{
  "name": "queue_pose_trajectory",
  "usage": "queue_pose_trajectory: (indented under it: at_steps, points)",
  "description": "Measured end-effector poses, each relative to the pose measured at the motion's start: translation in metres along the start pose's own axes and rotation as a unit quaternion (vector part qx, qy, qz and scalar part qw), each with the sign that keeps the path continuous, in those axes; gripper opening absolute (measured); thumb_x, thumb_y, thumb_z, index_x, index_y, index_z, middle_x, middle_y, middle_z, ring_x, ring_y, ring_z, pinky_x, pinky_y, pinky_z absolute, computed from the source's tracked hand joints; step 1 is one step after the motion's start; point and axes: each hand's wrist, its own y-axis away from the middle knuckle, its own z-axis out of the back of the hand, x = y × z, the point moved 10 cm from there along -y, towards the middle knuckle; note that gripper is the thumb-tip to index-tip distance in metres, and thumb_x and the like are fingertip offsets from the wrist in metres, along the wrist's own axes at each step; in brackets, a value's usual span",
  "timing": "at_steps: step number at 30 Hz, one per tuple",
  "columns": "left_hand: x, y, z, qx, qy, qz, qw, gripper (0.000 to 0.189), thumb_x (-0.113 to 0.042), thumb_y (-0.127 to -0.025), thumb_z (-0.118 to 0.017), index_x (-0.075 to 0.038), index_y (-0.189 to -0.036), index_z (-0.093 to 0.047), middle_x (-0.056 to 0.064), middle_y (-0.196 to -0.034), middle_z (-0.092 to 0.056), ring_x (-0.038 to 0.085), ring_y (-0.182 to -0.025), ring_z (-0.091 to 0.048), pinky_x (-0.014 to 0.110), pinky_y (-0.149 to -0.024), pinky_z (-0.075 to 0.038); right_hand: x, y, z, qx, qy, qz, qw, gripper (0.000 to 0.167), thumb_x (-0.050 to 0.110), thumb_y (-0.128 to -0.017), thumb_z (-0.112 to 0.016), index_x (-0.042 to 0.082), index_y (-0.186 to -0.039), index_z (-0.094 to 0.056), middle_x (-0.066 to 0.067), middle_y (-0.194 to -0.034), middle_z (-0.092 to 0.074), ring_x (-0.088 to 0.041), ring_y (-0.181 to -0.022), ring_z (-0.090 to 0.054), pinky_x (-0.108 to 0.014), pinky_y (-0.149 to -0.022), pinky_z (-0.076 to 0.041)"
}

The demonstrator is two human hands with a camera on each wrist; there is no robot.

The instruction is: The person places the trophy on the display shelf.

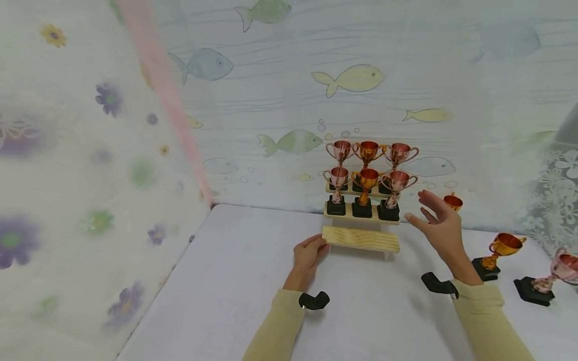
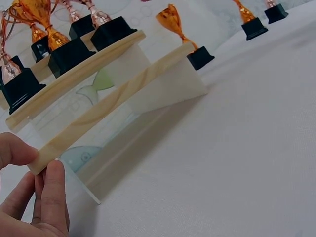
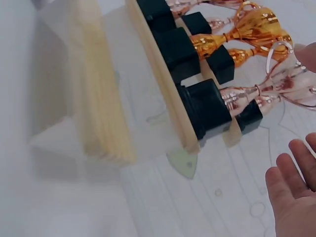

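A tiered display stand has light wooden steps, and its lowest step [image 1: 360, 239] carries nothing. My left hand [image 1: 308, 258] pinches the left end of that step, thumb above and fingers below in the left wrist view. On the middle step [image 1: 347, 214] stand a gold trophy cup [image 1: 368, 179] and two rose-pink ones, all on black bases. Three more cups line the top step. My right hand [image 1: 440, 228] is raised just right of the right-hand pink cup [image 1: 398, 181], fingers spread and holding nothing; in the right wrist view the thumb overlaps that cup's rim.
Right of the stand, partly behind my right arm, are a gold cup [image 1: 507, 244], a pink cup [image 1: 565, 266] and another gold cup [image 1: 453, 201] mostly hidden by my hand. A fish-print curtain [image 1: 280, 100] hangs behind the white table [image 1: 244, 260].
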Motion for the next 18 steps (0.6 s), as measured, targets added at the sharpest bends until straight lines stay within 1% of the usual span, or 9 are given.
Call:
queue_pose_trajectory:
  at_steps: [2, 4, 6, 8, 12, 15, 16, 18]
  points:
    - [0.0, 0.0, 0.0, 0.0, -0.001, 0.0, 1.0, 0.032, 0.005, -0.088, -0.068, 0.01, -0.119, -0.067, 0.018, -0.107, -0.069, 0.015, -0.086, -0.068, 0.024, -0.08, -0.061, -0.002, 0.013, 0.008, -0.005, 0.021, 0.01, 0.9997, 0.069, 0.012, -0.091, -0.077, 0.008, -0.152, -0.046, -0.013, -0.151, -0.051, -0.011, -0.133, -0.05, -0.005, -0.1, -0.042]
    - [0.0, 0.001, 0.001, -0.001, -0.002, -0.001, 1.0, 0.032, 0.005, -0.088, -0.068, 0.01, -0.119, -0.067, 0.018, -0.107, -0.07, 0.015, -0.086, -0.068, 0.024, -0.08, -0.061, -0.002, 0.025, 0.018, -0.017, 0.033, 0.021, 0.9991, 0.064, 0.009, -0.09, -0.077, 0.006, -0.149, -0.05, -0.005, -0.148, -0.054, -0.002, -0.13, -0.05, -0.004, -0.1, -0.041]
    - [-0.001, 0.002, 0.001, -0.002, -0.002, -0.004, 1.0, 0.032, 0.005, -0.088, -0.068, 0.011, -0.119, -0.068, 0.018, -0.107, -0.07, 0.014, -0.086, -0.068, 0.024, -0.08, -0.061, -0.003, 0.035, 0.032, -0.041, 0.034, 0.027, 0.9982, 0.06, 0.004, -0.089, -0.077, 0.003, -0.144, -0.054, 0.004, -0.142, -0.058, 0.004, -0.125, -0.049, -0.004, -0.099, -0.041]
    - [-0.002, 0.002, 0.001, 0.001, -0.003, -0.009, 1.0, 0.032, 0.005, -0.087, -0.068, 0.011, -0.119, -0.067, 0.018, -0.107, -0.07, 0.014, -0.085, -0.067, 0.024, -0.08, -0.061, -0.003, 0.045, 0.047, -0.069, 0.033, 0.028, 0.9967, 0.057, -0.001, -0.087, -0.077, 0.0, -0.14, -0.057, 0.012, -0.135, -0.061, 0.006, -0.121, -0.05, -0.004, -0.099, -0.042]
    - [-0.003, 0.003, 0.0, 0.008, -0.005, -0.013, 0.9999, 0.033, 0.004, -0.088, -0.068, 0.012, -0.121, -0.067, 0.019, -0.109, -0.069, 0.015, -0.087, -0.067, 0.025, -0.081, -0.061, -0.003, 0.062, 0.079, -0.121, 0.042, 0.033, 0.9912, 0.055, -0.009, -0.083, -0.077, -0.001, -0.135, -0.062, 0.021, -0.124, -0.061, 0.005, -0.117, -0.053, -0.002, -0.096, -0.043]
    - [-0.002, 0.003, -0.001, 0.009, -0.006, -0.01, 0.9999, 0.034, 0.004, -0.088, -0.068, 0.011, -0.121, -0.066, 0.019, -0.11, -0.069, 0.015, -0.088, -0.067, 0.025, -0.082, -0.06, -0.004, 0.072, 0.102, -0.154, 0.05, 0.053, 0.9853, 0.056, -0.014, -0.081, -0.074, 0.0, -0.134, -0.064, 0.022, -0.122, -0.061, 0.002, -0.113, -0.054, -0.002, -0.095, -0.043]
    - [-0.002, 0.003, -0.001, 0.009, -0.006, -0.01, 0.9999, 0.034, 0.003, -0.088, -0.068, 0.011, -0.121, -0.066, 0.019, -0.11, -0.069, 0.015, -0.088, -0.067, 0.024, -0.082, -0.06, -0.004, 0.075, 0.11, -0.164, 0.055, 0.064, 0.9829, 0.056, -0.017, -0.081, -0.072, 0.0, -0.134, -0.064, 0.022, -0.122, -0.06, 0.001, -0.113, -0.054, -0.003, -0.097, -0.043]
    - [-0.002, 0.004, -0.001, 0.008, -0.007, -0.009, 0.9999, 0.034, 0.004, -0.088, -0.068, 0.011, -0.122, -0.066, 0.019, -0.11, -0.069, 0.015, -0.088, -0.067, 0.024, -0.081, -0.06, -0.006, 0.078, 0.125, -0.182, 0.056, 0.079, 0.9785, 0.057, -0.02, -0.082, -0.066, -0.001, -0.135, -0.063, 0.021, -0.125, -0.06, -0.001, -0.119, -0.054, -0.007, -0.106, -0.038]
